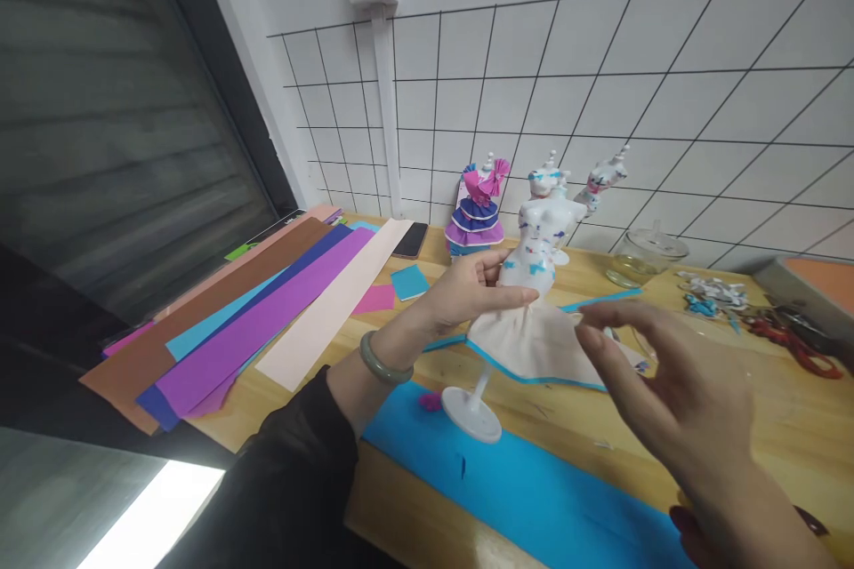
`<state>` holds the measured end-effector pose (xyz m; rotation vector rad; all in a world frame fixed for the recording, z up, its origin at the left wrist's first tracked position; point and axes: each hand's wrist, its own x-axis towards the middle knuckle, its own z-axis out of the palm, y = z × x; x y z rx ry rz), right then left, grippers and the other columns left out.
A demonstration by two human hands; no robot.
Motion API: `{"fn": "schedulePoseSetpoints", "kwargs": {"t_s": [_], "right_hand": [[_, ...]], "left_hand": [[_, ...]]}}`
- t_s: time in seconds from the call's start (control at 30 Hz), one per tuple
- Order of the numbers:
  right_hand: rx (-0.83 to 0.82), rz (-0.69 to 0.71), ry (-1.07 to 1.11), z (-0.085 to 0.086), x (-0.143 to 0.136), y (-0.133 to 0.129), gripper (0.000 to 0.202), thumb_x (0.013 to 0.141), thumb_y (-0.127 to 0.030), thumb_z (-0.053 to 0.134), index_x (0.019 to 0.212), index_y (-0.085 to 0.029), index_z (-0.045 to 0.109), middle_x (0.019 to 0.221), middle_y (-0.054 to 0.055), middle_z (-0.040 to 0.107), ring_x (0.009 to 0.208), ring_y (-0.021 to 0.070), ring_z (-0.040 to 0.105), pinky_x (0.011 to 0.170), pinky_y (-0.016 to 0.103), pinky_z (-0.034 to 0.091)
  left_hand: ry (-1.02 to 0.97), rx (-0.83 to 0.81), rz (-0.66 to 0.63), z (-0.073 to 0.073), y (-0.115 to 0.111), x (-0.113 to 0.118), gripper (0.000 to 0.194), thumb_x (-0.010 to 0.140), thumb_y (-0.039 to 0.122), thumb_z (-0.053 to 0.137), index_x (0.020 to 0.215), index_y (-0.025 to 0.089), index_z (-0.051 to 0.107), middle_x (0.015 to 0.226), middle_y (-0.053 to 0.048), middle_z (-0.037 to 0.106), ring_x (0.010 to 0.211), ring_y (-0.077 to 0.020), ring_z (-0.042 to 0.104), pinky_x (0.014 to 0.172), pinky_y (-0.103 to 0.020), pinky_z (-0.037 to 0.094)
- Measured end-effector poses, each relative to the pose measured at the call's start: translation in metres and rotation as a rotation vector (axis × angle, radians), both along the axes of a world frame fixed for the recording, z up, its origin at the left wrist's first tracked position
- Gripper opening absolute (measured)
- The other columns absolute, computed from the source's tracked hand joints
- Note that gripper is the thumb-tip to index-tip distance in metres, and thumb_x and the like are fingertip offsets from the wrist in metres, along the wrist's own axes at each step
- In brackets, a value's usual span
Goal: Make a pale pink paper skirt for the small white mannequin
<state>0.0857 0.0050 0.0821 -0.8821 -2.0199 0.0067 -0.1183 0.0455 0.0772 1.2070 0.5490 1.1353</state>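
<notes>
A small white dress-form mannequin point(543, 236) with blue tape scraps leans over its round white base point(471, 414). My left hand point(477, 289) is closed around its waist, with the thumb across the front at the top of a skirt. That pale pink skirt point(540, 342) has gathers at the waist and a blue edge along its hem. To the right, my right hand point(673, 382) hovers by the skirt with thumb and forefinger tips pinched together. Whatever may be between those tips is too small to make out. Under the base lies a blue paper strip point(534, 489).
Coloured paper strips point(267, 333) lie fanned at the left, near a phone point(410, 240). A mannequin in a pink-and-purple dress point(477, 213) stands by the wall. Right are a glass pot point(646, 256), paper scraps point(711, 295) and red-handled scissors point(810, 360).
</notes>
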Motion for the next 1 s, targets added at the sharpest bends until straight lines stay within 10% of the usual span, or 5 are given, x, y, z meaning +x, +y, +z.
{"fn": "schedulePoseSetpoints", "kwargs": {"t_s": [0.23, 0.5, 1.0], "right_hand": [[-0.582, 0.073, 0.070, 0.003, 0.004, 0.011, 0.035, 0.087, -0.058, 0.060, 0.085, -0.025, 0.070, 0.085, 0.003, 0.073, 0.079, 0.0204, 0.068, 0.057, 0.027, 0.051], [-0.653, 0.079, 0.105, 0.003, 0.001, 0.010, 0.040, 0.082, -0.059, 0.066, 0.062, -0.024, 0.064, 0.061, 0.000, 0.063, 0.057, 0.0147, 0.059, 0.048, 0.025, 0.045], [-0.554, 0.024, 0.110, 0.002, 0.002, 0.009, 0.036, 0.083, -0.059, 0.065, 0.069, -0.025, 0.068, 0.071, 0.001, 0.067, 0.064, 0.0164, 0.060, 0.055, 0.027, 0.047]], "left_hand": [[0.148, 0.066, -0.087, -0.001, -0.004, 0.001, 0.047, 0.067, 0.034, 0.086, 0.106, 0.017, 0.069, 0.091, -0.005, 0.068, 0.084, -0.0165, 0.065, 0.077, -0.030, 0.050], [0.199, 0.049, -0.030, -0.007, -0.002, 0.003, 0.077, 0.062, 0.035, 0.088, 0.132, 0.023, 0.058, 0.091, -0.005, 0.069, 0.088, -0.0210, 0.066, 0.078, -0.035, 0.052], [0.140, 0.114, -0.029, -0.005, -0.002, 0.005, 0.074, 0.062, 0.033, 0.089, 0.131, 0.022, 0.062, 0.113, -0.010, 0.069, 0.106, -0.0248, 0.063, 0.089, -0.036, 0.051]]}}
